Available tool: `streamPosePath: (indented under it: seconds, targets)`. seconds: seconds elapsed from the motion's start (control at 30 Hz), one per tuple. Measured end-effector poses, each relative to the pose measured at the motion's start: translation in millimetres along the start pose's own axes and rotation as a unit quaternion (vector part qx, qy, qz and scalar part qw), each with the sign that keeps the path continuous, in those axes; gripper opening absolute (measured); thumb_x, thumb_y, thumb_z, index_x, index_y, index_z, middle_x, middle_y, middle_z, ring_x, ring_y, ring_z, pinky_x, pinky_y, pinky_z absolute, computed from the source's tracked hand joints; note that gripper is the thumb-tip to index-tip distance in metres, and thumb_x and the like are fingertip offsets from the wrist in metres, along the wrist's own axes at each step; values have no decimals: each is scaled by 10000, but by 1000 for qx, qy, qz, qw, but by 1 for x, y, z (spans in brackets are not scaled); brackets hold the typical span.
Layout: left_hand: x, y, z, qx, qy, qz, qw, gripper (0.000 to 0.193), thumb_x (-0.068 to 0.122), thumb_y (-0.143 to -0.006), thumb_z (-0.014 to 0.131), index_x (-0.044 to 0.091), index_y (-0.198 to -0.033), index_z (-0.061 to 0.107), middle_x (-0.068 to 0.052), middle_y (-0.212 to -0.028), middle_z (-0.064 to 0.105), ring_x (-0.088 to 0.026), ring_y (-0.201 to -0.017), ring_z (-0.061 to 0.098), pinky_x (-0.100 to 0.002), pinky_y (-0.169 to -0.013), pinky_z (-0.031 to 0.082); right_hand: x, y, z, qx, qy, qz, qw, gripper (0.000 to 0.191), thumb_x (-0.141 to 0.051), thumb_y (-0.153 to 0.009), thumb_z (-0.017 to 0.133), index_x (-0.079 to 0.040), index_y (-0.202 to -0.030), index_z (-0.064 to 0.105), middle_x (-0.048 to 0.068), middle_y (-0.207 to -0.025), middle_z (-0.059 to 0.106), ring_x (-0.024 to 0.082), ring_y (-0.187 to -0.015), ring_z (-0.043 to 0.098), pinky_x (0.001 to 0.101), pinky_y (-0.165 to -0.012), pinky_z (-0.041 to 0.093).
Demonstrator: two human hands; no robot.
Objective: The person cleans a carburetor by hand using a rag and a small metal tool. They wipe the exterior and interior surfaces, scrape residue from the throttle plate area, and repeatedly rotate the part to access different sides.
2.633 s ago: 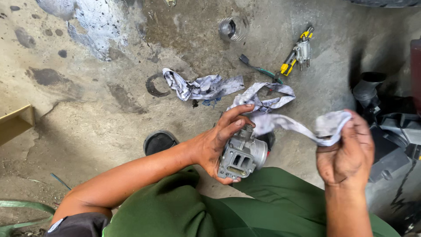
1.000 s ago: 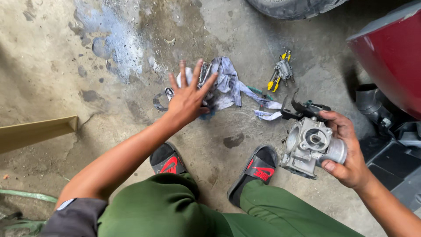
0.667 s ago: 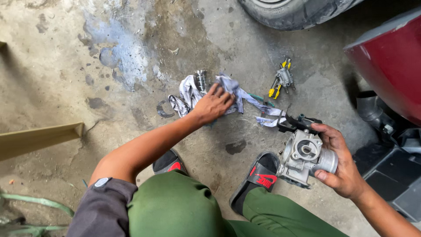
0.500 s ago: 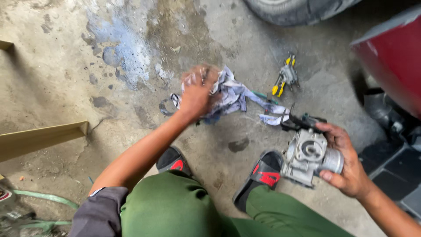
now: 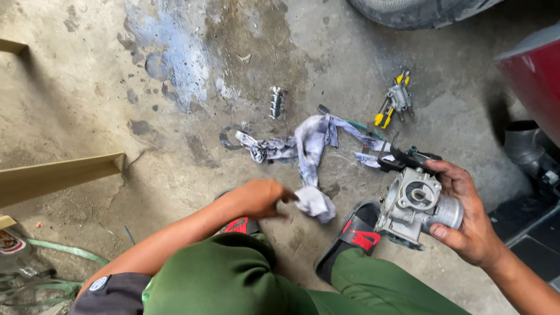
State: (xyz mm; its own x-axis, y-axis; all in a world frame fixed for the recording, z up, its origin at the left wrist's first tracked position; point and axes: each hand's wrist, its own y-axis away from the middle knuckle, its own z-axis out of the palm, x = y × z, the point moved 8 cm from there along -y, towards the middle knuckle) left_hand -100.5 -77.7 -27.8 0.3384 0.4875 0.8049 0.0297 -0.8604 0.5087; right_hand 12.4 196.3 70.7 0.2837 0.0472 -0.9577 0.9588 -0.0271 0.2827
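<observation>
Left grip (image 5: 259, 197) pinches the rag's (image 5: 312, 157) end shut; right grip (image 5: 466, 219) clasps the metal throttle body (image 5: 415, 207). Wiping goes best with the bore facing up, steadied.

Small round grey patch (image 5: 98, 283) on dark sleeve; red-white label scrap (image 5: 8, 241) at left edge.
</observation>
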Motion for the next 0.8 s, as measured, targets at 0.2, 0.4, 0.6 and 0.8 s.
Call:
streamPosePath:
  seconds: [0.2,0.4,0.6,0.8]
  targets:
    - [-13,-5,-134,488,-131,-149,850,963,445,-721,893,-25,-1391,386,-306,-1345,421,-496,-1185,446,-535,-1001,398,0,-6,9,-7,-26,25,999,936,-254,-761,727,-21,-1553,285,184,-1511,406,290,-1419,415,421,-1184,328]
    - [-20,-15,-156,522,-130,-144,830,815,248,-742,851,73,-1412,422,-239,-1341,446,-431,-1172,492,-514,-995,424,7,-3,9,-15,4,33,999,931,-210,-703,697,-29,-1532,316,180,-1517,395,276,-1426,415,413,-1165,346]
    - [-31,-31,-207,464,-150,-82,869,681,151,-804,819,78,-1370,448,-200,-1289,470,-431,-1109,549,-527,-909,455,18,18,-10,1,-7,103,995,957,-147,-663,703,-32,-1524,300,165,-1484,390,271,-1253,525,408,-1047,436]
    - [-1,-101,-290,398,-254,-56,880,734,171,-705,891,109,-1284,444,-233,-1278,525,-452,-1116,538,-553,-904,439,59,24,-7,32,-53,133,989,949,-123,-675,722,-61,-1522,297,131,-1505,407,270,-1252,555,413,-1037,430]
